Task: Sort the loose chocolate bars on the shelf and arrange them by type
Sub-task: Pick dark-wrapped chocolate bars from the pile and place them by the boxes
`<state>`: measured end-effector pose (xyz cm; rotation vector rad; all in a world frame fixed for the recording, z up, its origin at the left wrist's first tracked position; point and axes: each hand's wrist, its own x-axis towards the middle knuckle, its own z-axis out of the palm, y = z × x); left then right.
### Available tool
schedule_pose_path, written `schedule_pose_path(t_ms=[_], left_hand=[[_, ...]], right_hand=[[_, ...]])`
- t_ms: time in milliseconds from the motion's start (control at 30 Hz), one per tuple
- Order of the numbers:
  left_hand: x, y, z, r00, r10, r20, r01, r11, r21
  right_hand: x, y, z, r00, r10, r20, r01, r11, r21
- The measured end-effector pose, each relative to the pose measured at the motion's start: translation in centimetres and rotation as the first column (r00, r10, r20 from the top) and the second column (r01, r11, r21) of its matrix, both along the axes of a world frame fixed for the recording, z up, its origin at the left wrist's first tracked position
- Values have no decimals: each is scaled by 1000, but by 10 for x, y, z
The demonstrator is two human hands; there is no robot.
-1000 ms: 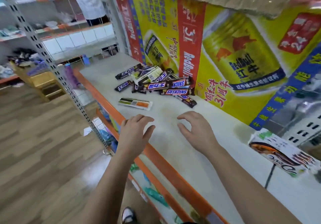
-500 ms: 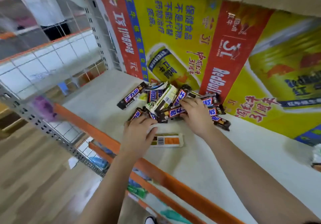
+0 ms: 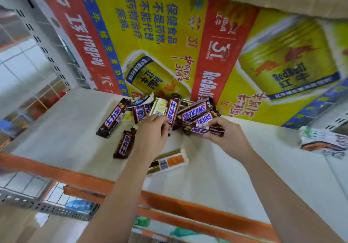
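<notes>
While the right hand (image 3: 228,136) grips a brown Snickers bar (image 3: 204,129), the left hand (image 3: 153,131) pinches another bar (image 3: 172,111) from the pile (image 3: 195,110) on the white shelf (image 3: 60,129).

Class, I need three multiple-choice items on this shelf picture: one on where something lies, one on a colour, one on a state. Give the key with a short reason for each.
1. Where does the white bar with the orange patch lie?
A. buried in the pile
B. alone, nearer the shelf's front edge than the pile
C. on the floor

2. What colour is the shelf's front rail?
A. orange
B. green
C. black

3. What is the right hand doing?
A. resting flat and empty
B. pinching a brown Snickers bar
C. gripping the rail

Key: 1 B, it lies apart from the pile, toward the rail. 2 A, the rail is plainly orange. 3 B, fingers and thumb close on the bar.
</notes>
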<state>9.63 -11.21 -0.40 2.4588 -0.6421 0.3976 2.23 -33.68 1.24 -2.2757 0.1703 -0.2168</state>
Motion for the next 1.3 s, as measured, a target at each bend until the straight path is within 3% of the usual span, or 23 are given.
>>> schedule_pose_path(t_ms=[133, 367, 600, 800, 967, 1167, 1300], left_hand=[[31, -26, 3, 999, 1, -45, 5, 991, 131], [61, -51, 5, 993, 84, -83, -49, 935, 351], [37, -70, 31, 973, -42, -228, 80, 983, 162], [-6, -105, 49, 969, -177, -172, 134, 963, -235], [-56, -156, 48, 853, -364, -375, 146, 855, -497], [-130, -229, 34, 763, -452, -462, 112, 797, -594], [-184, -286, 26, 739, -452, -499, 76, 792, -605]], right_hand=[[-20, -12, 2, 992, -117, -52, 127, 937, 325], [-43, -25, 1, 957, -288, -24, 262, 832, 488], [-65, -41, -4, 952, -304, -22, 258, 767, 588], [-97, -63, 1, 943, -327, -68, 280, 663, 694], [-145, -109, -7, 901, -411, -139, 405, 685, 605], [-224, -181, -6, 866, -457, -203, 491, 704, 512], [-280, -239, -3, 859, -480, -180, 512, 792, 332]])
